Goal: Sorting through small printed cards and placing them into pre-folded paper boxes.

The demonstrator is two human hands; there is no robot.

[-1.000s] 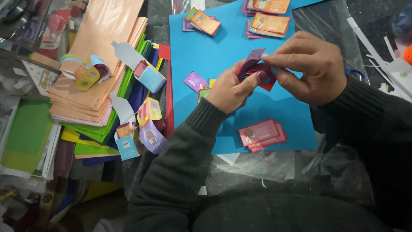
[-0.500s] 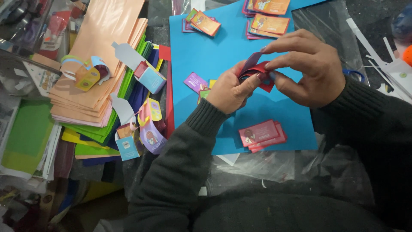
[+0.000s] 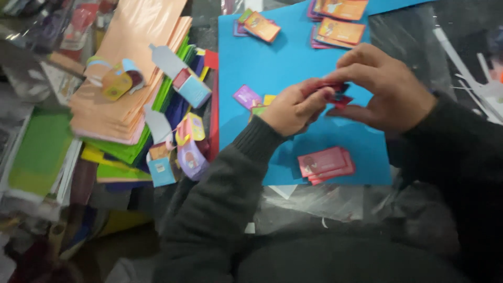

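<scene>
Hands meet over the blue sheet [image 3: 272,68]. Left hand [image 3: 293,107] and right hand [image 3: 385,89] both pinch a small red card [image 3: 338,94], grip clamped. Pink cards [image 3: 326,163] lie just below

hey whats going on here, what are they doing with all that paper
A person in dark sleeves holds a small red card piece pinched between the left hand and right hand, above a blue sheet. On the sheet lie a pink card stack, orange-faced card stacks and a few loose small cards. To the left sits a pile of orange and green paper with small paper boxes.
</scene>
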